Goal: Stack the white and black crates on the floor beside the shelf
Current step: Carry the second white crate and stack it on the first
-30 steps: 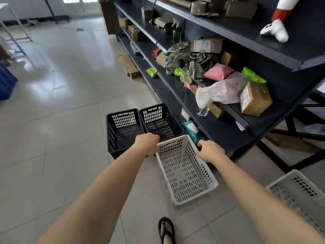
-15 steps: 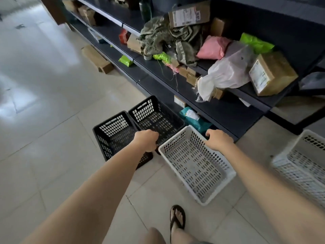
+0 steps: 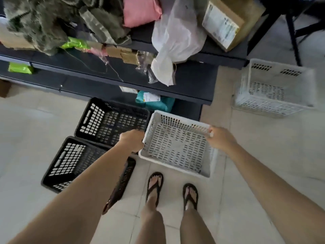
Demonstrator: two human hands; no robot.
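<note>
I hold a white perforated crate (image 3: pixel 177 147) in front of the dark shelf (image 3: pixel 123 80). My left hand (image 3: pixel 132 140) grips its left rim and my right hand (image 3: pixel 219 138) grips its right rim. Whether the crate touches the floor I cannot tell. Two black crates lie on the floor side by side to its left, one nearer the shelf (image 3: pixel 112 120) and one nearer me (image 3: pixel 70 162), partly hidden by my left forearm. A second white crate (image 3: pixel 274 88) sits on the floor at the right, past the shelf's end.
The shelf carries clothes (image 3: pixel 52 20), a pink parcel (image 3: pixel 140 11), a white plastic bag (image 3: pixel 175 39) and a cardboard box (image 3: pixel 226 22). A teal parcel (image 3: pixel 154 101) lies under the shelf. My sandalled feet (image 3: pixel 172 187) stand just behind the held crate. Black frame legs (image 3: pixel 292 27) stand at top right.
The view has tilted steeply down and swung right. The white crate in my hands has turned and moved closer to my feet; both hands keep their grip on its rims.
</note>
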